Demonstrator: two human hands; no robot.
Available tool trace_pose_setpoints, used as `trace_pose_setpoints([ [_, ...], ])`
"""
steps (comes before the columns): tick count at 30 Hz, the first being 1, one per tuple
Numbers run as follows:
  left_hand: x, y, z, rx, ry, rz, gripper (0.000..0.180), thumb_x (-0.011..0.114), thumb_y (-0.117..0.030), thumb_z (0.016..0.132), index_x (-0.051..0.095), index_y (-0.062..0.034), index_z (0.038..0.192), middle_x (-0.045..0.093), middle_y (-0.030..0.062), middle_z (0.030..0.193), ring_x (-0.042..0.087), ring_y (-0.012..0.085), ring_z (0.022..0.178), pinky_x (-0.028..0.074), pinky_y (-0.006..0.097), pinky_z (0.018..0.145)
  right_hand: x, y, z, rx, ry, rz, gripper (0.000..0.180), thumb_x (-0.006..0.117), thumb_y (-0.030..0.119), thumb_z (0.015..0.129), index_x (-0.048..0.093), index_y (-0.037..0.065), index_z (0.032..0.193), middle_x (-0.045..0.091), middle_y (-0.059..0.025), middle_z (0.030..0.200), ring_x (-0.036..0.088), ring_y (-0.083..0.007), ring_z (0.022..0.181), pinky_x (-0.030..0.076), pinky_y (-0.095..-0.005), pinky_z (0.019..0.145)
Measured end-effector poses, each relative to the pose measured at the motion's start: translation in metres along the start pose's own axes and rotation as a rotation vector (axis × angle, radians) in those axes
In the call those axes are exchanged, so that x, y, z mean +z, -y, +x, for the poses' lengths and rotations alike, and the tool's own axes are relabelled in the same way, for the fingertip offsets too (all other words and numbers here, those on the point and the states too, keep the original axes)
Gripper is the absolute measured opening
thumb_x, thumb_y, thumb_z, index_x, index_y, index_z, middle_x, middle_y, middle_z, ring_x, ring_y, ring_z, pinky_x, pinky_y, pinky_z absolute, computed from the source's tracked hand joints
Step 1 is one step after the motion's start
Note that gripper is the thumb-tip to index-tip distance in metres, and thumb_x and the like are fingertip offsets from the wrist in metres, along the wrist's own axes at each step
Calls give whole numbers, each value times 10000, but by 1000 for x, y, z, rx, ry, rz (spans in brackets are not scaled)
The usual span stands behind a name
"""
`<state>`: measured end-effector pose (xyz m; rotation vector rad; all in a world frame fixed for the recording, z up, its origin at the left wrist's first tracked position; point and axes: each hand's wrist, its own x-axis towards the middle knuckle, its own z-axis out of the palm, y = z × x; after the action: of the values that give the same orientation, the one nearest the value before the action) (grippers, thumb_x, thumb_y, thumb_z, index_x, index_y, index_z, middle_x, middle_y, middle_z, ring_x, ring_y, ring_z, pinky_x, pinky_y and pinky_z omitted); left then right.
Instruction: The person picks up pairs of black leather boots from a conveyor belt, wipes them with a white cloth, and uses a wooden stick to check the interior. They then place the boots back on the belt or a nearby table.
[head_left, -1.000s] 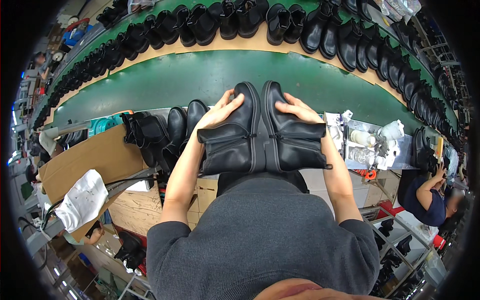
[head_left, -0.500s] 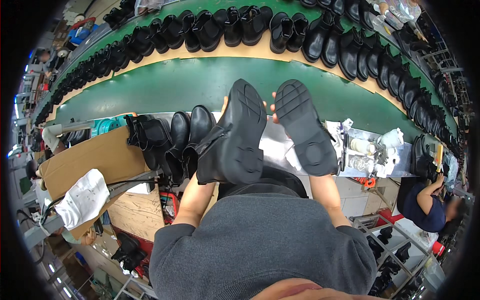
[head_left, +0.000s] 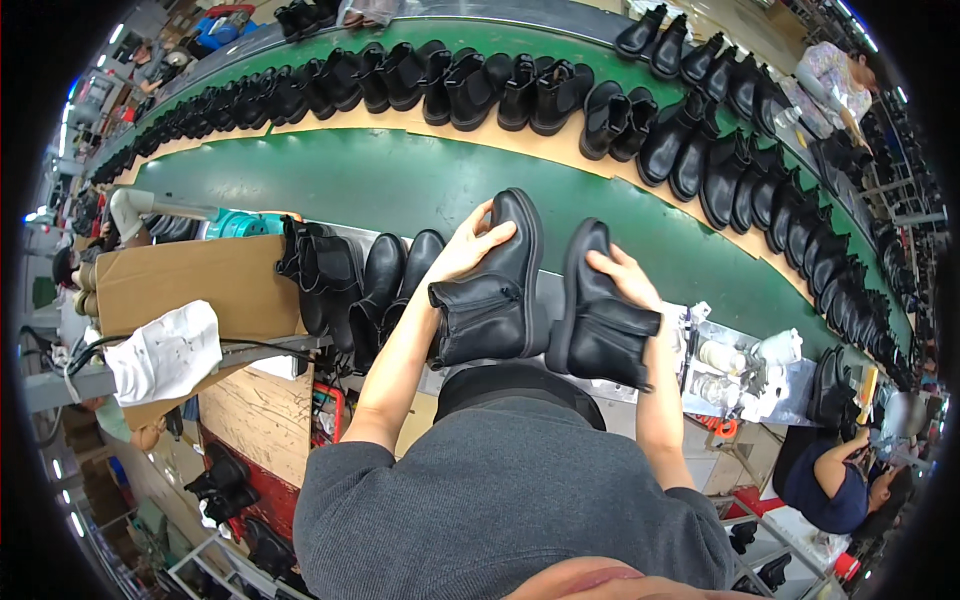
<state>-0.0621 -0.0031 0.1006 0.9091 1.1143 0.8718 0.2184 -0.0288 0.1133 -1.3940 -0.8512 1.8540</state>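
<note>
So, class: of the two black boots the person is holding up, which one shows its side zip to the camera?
The boot in the left hand, the left boot: a zip runs down its ankle. The right boot, in the right hand, shows an elastic panel instead.

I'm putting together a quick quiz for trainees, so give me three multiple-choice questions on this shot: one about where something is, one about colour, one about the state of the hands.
1. Where does the cardboard box sit from the person?
A. To their left
B. To their right
C. On the far belt

2. What colour is the conveyor belt?
A. Blue
B. Green
C. Red

3. What are the two hands doing?
A. Both empty
B. One boot shared between them
C. Each holds one black boot

Answers:
1 A, the box lies at the picture's left, beside the standing boots.
2 B, the belt's surface is green.
3 C, the left hand grips the left boot, the right hand the right boot.
</note>
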Motion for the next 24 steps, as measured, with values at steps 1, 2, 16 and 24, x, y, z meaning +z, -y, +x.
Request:
trace_pose_setpoints([
  [1,3,5,4,-9,-30,123,783,688,-281,852,250,30,1420,499,175,1270,524,181,1116,429,284,934,-8,-18,21,-66,20,-127,712,680,277,841,349,-106,1341,546,-181,1224,615,-210,977,516,-305,793],
  [2,6,5,3,-13,1,82,804,693,-275,847,228,28,1429,489,182,1279,517,189,1126,426,286,938,-15,-32,37,-123,37,-251,769,694,278,830,306,-115,1366,531,-180,1250,610,-204,985,508,-296,798],
  [16,-6,19,4,174,-135,480,735,662,-426,823,388,15,1344,578,224,1152,598,304,1052,505,413,839,13,-11,1,-256,499,826,834,526,638,823,381,11,1352,453,-288,1293,560,-385,1080,543,-414,835],
  [24,1,95,49,-43,-4,1198,816,615,-475,816,297,-21,1415,458,310,1256,538,449,1066,425,470,946,29,7,-50,89,243,989,566,516,463,912,502,-4,1232,574,-209,1188,624,-294,995,559,-383,792],
])
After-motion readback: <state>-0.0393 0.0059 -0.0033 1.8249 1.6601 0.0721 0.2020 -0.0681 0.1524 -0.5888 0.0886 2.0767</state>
